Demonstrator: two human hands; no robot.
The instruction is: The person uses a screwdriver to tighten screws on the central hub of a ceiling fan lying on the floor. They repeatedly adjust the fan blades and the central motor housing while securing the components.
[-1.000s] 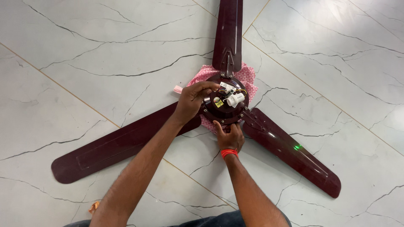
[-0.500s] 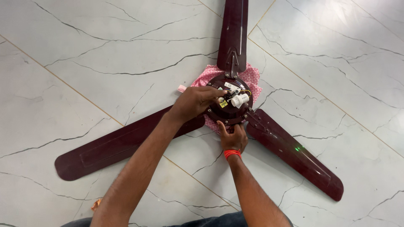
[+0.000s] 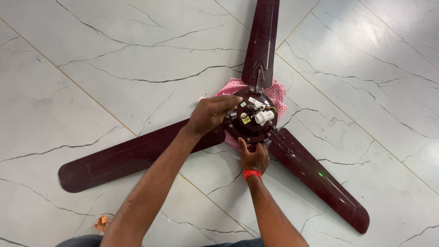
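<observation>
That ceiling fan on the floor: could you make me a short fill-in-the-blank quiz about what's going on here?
1. The ceiling fan has ___ maroon blades.
2. Under the fan's hub lies a ___ cloth.
3. The wrist of the right hand wears a ___ band.
4. The left hand rests on the hub's ___ side in the picture.

Missing words: three; pink; red; left

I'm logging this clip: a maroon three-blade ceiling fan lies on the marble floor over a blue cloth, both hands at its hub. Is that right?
Not quite: the cloth under the hub is pink, not blue, as the head view shows. The rest holds: the maroon three-blade ceiling fan lies on the marble floor, with the left hand and right hand at its hub.
</observation>
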